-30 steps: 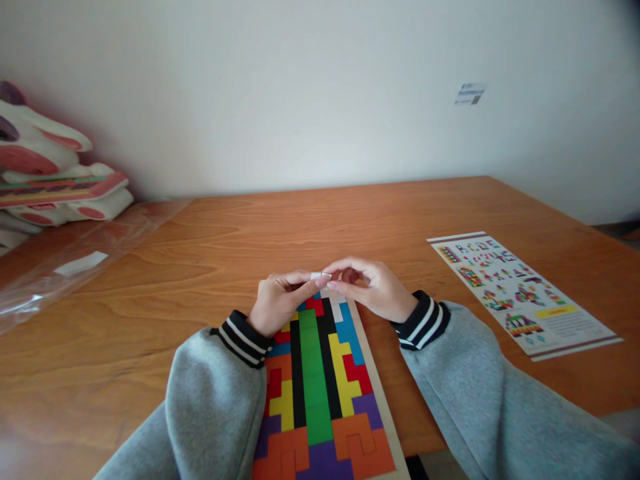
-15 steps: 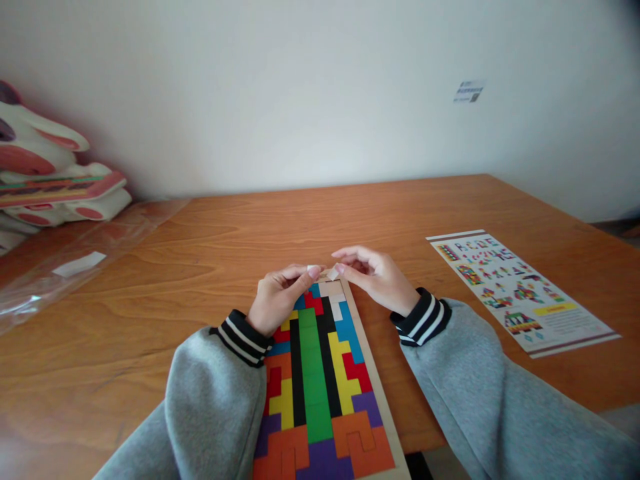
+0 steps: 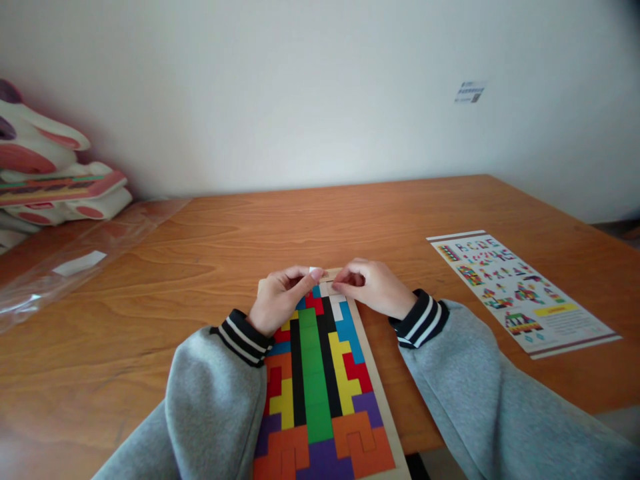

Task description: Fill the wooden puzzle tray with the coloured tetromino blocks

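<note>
A wooden tray puzzle full of flat coloured pieces lies lengthwise before me, its far end between my hands. My left hand is closed at the far left corner, pinching a small white puzzle piece between thumb and forefinger. At the far right corner, the pinched fingertips of my right hand are down on a white piece at the board's surface; they partly hide it. Long green pieces run up the middle, flanked by black ones. My left hand and sleeve cover part of the board's left side.
A printed pattern sheet lies on the wooden table to the right. On the left are a clear plastic bag with a white label and a white-and-pink animal-shaped toy. A white wall stands behind the table.
My right hand has come down and slightly nearer, bringing its white piece from above the board's far edge to the far right corner. My left hand has barely moved.
</note>
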A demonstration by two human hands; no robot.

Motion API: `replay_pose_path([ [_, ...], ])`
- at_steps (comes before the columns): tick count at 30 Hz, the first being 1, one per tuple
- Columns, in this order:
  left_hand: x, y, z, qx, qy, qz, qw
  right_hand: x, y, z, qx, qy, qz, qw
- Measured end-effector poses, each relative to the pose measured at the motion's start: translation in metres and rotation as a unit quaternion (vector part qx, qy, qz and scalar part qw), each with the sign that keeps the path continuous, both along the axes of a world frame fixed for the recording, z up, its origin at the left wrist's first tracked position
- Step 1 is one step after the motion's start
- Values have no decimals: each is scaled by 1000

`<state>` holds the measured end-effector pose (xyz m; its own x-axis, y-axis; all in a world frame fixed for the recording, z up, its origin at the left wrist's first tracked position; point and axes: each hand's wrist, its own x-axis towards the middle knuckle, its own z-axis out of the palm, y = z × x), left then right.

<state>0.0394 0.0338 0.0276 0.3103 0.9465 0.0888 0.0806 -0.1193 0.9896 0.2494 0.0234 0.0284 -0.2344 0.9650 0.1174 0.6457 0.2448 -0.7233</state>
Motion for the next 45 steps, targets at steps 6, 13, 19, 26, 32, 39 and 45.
replay_pose_path([
  [6, -2, 2, -5, 12, 27, 7, 1000, 3, 2, 0, 14, -46, 27, 998],
  [13, -5, 1, 2, 41, 59, -19, 997, 0, 0, 4, 69, 62, 17, 996],
  [19, -3, 0, 0, -5, -12, -62, 998, -5, -5, 7, 0, 211, 95, 973],
  [26, 2, -1, -2, -69, -70, -68, 993, -6, -8, 8, -63, 232, 103, 965],
  [32, 2, 0, -2, -52, -67, -43, 995, -5, -5, 8, -3, 169, 51, 984],
  [39, 3, 1, -2, -55, -46, 36, 997, 3, 1, -1, 14, 52, -7, 999],
  [45, 4, 0, 1, -61, -48, 38, 996, 3, 2, -4, 51, -43, 2, 998],
])
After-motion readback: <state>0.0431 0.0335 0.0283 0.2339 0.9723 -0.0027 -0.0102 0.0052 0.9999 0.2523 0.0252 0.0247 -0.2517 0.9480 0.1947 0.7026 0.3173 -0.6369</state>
